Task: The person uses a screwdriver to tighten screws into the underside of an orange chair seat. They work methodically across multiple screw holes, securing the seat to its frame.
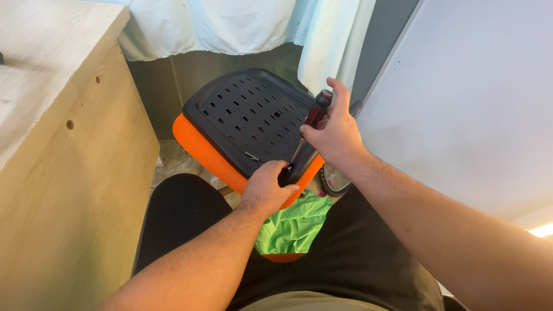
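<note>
An upturned chair seat (242, 112) rests against my knees, its black slotted plastic underside facing me and an orange mesh cushion (201, 144) around its edge. My right hand (334, 129) grips a screwdriver (314, 115) with a dark red and black handle, its shaft slanting down to the seat's near edge. My left hand (266, 185) is closed over that near edge, right beside the screwdriver tip, and hides what is under its fingers. A small metal screw (251, 155) lies on the black underside just above my left hand.
A light wooden cabinet (63, 173) with drilled holes stands close on the left. A white panel (472, 98) leans on the right. Pale cloth (230, 23) hangs behind the seat. Bright green fabric (294, 222) lies between my black-clad legs, with a shoe (334, 181) beside it.
</note>
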